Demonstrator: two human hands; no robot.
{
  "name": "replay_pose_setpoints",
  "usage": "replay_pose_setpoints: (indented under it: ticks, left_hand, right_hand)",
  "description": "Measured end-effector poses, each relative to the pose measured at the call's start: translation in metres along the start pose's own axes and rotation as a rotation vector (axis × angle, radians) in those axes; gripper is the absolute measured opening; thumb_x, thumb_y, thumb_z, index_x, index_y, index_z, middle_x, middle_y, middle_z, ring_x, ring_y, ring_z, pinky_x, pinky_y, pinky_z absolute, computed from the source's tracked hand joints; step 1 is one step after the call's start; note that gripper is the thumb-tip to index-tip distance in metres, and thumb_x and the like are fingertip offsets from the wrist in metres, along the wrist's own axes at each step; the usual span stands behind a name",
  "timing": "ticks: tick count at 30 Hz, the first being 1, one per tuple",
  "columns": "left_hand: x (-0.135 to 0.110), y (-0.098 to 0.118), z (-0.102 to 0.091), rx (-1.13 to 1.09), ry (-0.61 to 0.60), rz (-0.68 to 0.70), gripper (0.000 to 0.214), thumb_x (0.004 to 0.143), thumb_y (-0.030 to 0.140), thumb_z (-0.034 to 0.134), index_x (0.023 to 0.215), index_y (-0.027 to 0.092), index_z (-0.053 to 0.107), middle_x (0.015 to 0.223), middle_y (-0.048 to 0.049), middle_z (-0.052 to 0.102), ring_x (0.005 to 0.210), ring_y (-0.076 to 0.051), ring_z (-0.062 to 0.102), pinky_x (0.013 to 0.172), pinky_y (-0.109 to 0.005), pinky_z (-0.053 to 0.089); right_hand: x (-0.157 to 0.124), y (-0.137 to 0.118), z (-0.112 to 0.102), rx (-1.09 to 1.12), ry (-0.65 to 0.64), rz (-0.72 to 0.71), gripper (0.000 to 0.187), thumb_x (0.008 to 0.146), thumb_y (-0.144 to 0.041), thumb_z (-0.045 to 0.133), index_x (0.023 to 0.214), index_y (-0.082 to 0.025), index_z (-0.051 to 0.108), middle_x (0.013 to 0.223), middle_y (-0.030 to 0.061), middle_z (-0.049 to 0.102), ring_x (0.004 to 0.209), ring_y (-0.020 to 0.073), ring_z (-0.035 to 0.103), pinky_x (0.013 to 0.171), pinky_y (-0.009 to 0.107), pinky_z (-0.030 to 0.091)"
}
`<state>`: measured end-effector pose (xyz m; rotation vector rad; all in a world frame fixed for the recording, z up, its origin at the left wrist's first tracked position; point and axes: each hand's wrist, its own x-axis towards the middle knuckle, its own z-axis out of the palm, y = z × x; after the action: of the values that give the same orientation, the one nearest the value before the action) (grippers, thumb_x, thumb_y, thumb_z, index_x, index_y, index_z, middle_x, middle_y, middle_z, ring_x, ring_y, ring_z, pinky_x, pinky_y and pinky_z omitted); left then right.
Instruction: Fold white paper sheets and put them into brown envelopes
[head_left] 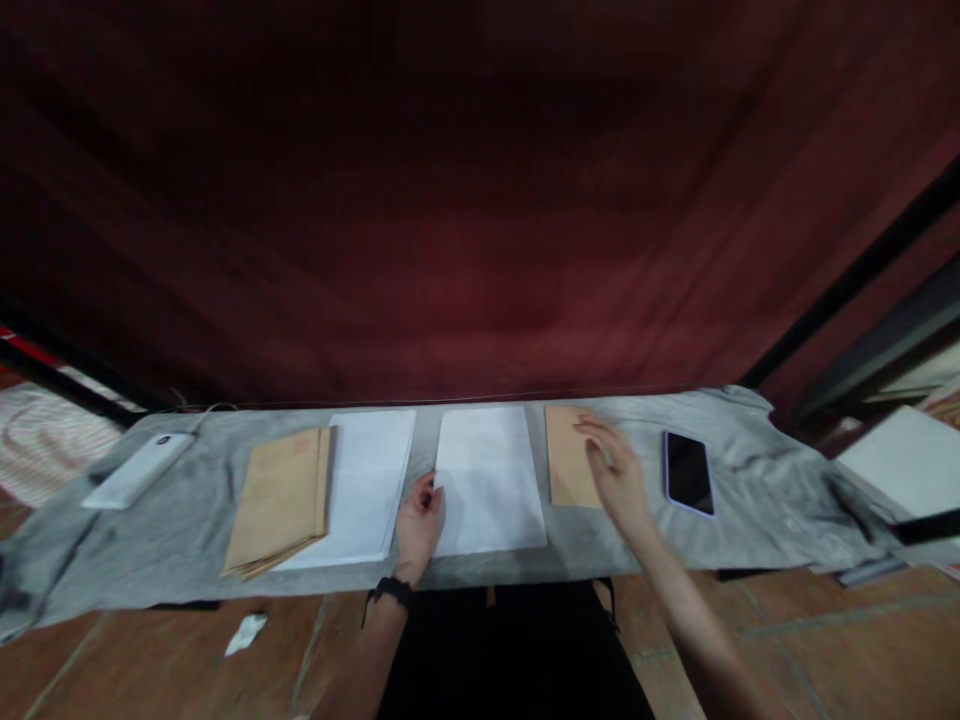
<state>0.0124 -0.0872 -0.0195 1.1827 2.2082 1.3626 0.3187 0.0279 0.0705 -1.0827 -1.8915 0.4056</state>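
Observation:
A white paper sheet (491, 480) lies flat in front of me on the grey cloth. My left hand (420, 522), a black band at its wrist, rests at the sheet's left edge with its fingers curled in; what they hold, if anything, is hidden. To the right, my right hand (619, 478) hovers over or touches a brown envelope (568, 470), its fingers stretched out and the thumb apart. Left of my left hand lies a stack of white paper (367, 490). A pile of brown envelopes (277, 490) partly overlaps that stack.
A phone (688, 473) lies on the cloth at the right. At the far left is a white oblong device (140, 470) with a cable. The cloth-covered table (480, 570) is narrow, with a dark red wall (465, 250) behind it. Tiled floor (187, 670) shows below.

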Motion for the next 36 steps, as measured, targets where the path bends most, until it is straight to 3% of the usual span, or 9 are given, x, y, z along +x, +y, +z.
replay_pose_setpoints:
  ticks: [3, 6, 9, 15, 24, 31, 36]
  left_hand:
    - [0.001, -0.001, 0.0, -0.001, -0.003, 0.001, 0.038, 0.086, 0.039, 0.054, 0.116, 0.02, 0.065, 0.077, -0.0015, 0.068, 0.07, -0.02, 0.065, 0.067, -0.032, 0.051]
    - [0.001, 0.0, -0.002, 0.005, -0.006, 0.003, 0.038, 0.085, 0.041, 0.054, 0.115, 0.02, 0.065, 0.078, -0.0018, 0.069, 0.07, -0.02, 0.066, 0.067, -0.032, 0.051]
    - [0.0, 0.002, -0.003, 0.013, -0.005, 0.004, 0.037, 0.085, 0.041, 0.053, 0.114, 0.02, 0.065, 0.079, -0.0019, 0.069, 0.069, -0.02, 0.065, 0.066, -0.032, 0.05]
    - [0.001, 0.003, -0.004, 0.013, -0.017, -0.01, 0.039, 0.086, 0.042, 0.053, 0.116, 0.02, 0.064, 0.081, -0.0033, 0.07, 0.071, -0.021, 0.066, 0.068, -0.034, 0.05]
    - [0.003, -0.002, -0.002, 0.017, -0.014, -0.001, 0.04, 0.085, 0.041, 0.052, 0.117, 0.019, 0.064, 0.083, -0.0035, 0.07, 0.074, -0.021, 0.067, 0.071, -0.034, 0.051]
    - [0.003, -0.002, -0.004, 0.037, -0.038, 0.015, 0.04, 0.087, 0.04, 0.052, 0.117, 0.018, 0.065, 0.078, -0.0015, 0.067, 0.069, -0.019, 0.065, 0.066, -0.031, 0.05]
    - [0.01, -0.007, -0.003, 0.019, -0.075, 0.028, 0.04, 0.085, 0.042, 0.051, 0.115, 0.017, 0.065, 0.074, -0.0005, 0.065, 0.066, -0.019, 0.064, 0.064, -0.032, 0.05]
  right_hand:
    - [-0.009, 0.017, 0.032, -0.045, -0.174, 0.004, 0.033, 0.1, -0.015, 0.042, 0.109, -0.021, 0.073, 0.124, 0.0091, 0.069, 0.12, 0.0201, 0.06, 0.107, 0.039, 0.046]
    - [-0.019, 0.029, 0.065, -0.19, -0.352, -0.018, 0.032, 0.095, -0.014, 0.048, 0.112, -0.022, 0.073, 0.131, 0.0069, 0.067, 0.129, 0.0226, 0.054, 0.113, 0.042, 0.039]
    - [-0.024, 0.037, 0.077, -0.325, -0.422, -0.043, 0.031, 0.096, -0.015, 0.049, 0.116, -0.022, 0.071, 0.131, 0.0066, 0.067, 0.128, 0.0226, 0.054, 0.115, 0.041, 0.035]
    - [-0.035, 0.046, 0.071, -0.428, -0.413, -0.081, 0.037, 0.099, -0.018, 0.046, 0.131, -0.026, 0.063, 0.136, 0.0071, 0.063, 0.129, 0.0252, 0.053, 0.119, 0.047, 0.024]
    - [-0.041, 0.043, 0.073, -0.467, -0.371, -0.059, 0.041, 0.095, -0.014, 0.048, 0.132, -0.025, 0.062, 0.14, 0.007, 0.061, 0.134, 0.0269, 0.048, 0.122, 0.057, 0.01]
    - [-0.047, 0.047, 0.069, -0.47, -0.316, -0.082, 0.041, 0.095, -0.012, 0.047, 0.131, -0.023, 0.062, 0.137, 0.008, 0.063, 0.133, 0.0276, 0.049, 0.123, 0.059, 0.015]
    - [-0.06, 0.026, 0.093, -0.383, -0.317, -0.179, 0.042, 0.098, -0.015, 0.042, 0.136, -0.018, 0.059, 0.146, 0.009, 0.056, 0.139, 0.0259, 0.046, 0.12, 0.05, 0.03]
